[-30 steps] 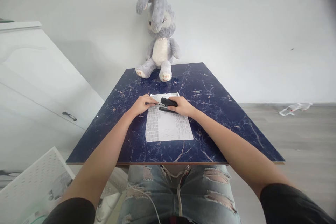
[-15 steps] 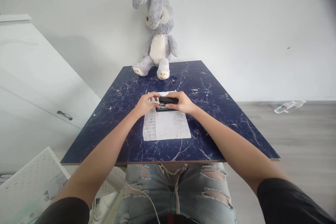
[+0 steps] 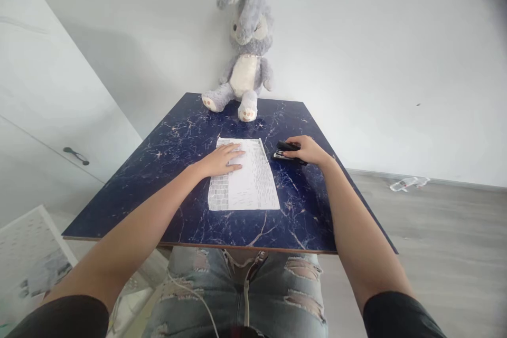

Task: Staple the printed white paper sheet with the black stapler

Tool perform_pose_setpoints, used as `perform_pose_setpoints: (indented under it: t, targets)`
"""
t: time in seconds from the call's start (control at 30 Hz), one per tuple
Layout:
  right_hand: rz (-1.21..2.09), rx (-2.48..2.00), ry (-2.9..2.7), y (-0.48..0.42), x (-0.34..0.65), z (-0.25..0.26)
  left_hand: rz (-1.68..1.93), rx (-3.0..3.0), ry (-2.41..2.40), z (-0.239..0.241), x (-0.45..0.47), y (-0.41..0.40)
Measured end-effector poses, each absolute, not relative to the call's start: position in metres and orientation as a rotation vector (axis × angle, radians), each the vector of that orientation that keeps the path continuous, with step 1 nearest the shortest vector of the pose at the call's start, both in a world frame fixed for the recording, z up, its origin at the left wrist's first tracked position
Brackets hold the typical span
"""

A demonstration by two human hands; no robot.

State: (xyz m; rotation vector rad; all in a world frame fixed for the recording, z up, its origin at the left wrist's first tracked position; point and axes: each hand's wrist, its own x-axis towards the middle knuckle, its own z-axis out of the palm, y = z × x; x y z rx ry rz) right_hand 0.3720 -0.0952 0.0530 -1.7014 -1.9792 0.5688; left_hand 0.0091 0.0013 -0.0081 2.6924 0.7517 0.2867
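Left hand (image 3: 224, 161) spread flat over the upper left of the paper (image 3: 249, 190), right hand (image 3: 309, 149) gripping the black stapler (image 3: 285, 146) just right of it, over the blue table (image 3: 307, 222)! A sideways push from the left could skid or crease that paper; a careless squeeze could misfire the black stapler

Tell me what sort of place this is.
Probably a room in a home: a plush rabbit sits on the blue marble-patterned table, and a white cabinet with a dark handle stands at the left.
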Motion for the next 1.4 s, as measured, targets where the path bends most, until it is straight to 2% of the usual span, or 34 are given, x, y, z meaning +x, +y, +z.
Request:
perform_pose_setpoints:
  t: [0.33, 0.67, 0.93, 1.13, 1.4]
  targets:
    - [0.994, -1.392, -2.303, -0.108, 0.353, 0.071, 0.332, 2.716, 0.782, -0.013, 0.007, 0.006]
    - [0.875, -1.507, -2.261, -0.113, 0.361, 0.078, 0.351, 2.721, 0.792, -0.014, 0.007, 0.007]
    - [0.974, -1.313, -2.356, -0.116, 0.328, 0.082, 0.326, 2.697, 0.823, -0.008, 0.007, 0.002]
    - [0.998, -1.227, -2.371, -0.114, 0.318, 0.078, 0.233, 2.696, 0.570, 0.006, 0.017, -0.019]
    - [0.977, -1.125, -2.486, -0.115, 0.303, 0.072, 0.138, 2.678, 0.513, 0.004, 0.023, -0.030]
